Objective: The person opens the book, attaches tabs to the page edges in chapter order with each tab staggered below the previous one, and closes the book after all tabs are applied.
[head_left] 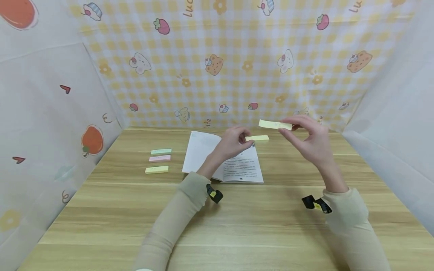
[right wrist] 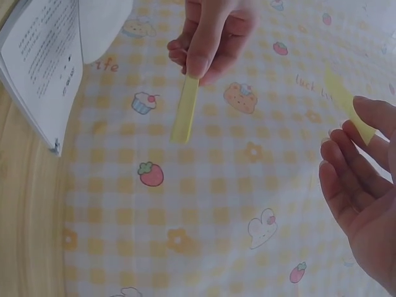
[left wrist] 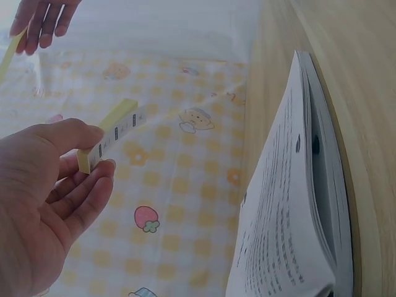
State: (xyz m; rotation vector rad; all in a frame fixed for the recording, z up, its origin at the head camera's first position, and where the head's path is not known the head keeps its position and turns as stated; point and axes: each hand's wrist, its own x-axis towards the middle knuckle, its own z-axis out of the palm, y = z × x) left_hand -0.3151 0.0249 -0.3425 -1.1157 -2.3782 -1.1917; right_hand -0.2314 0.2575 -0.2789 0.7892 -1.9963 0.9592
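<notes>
Fingers pinching slim yellow sticky pad; thin paper strip opposite.

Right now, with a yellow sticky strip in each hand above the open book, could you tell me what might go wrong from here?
1. The right hand pinches its loose yellow strip only by one end, so it may curl or stick to the fingers.
2. The left hand holds the yellow pad by one end too; that light grip could let it drop onto the open book.
3. The book's pages stand raised and might flip over.
</notes>
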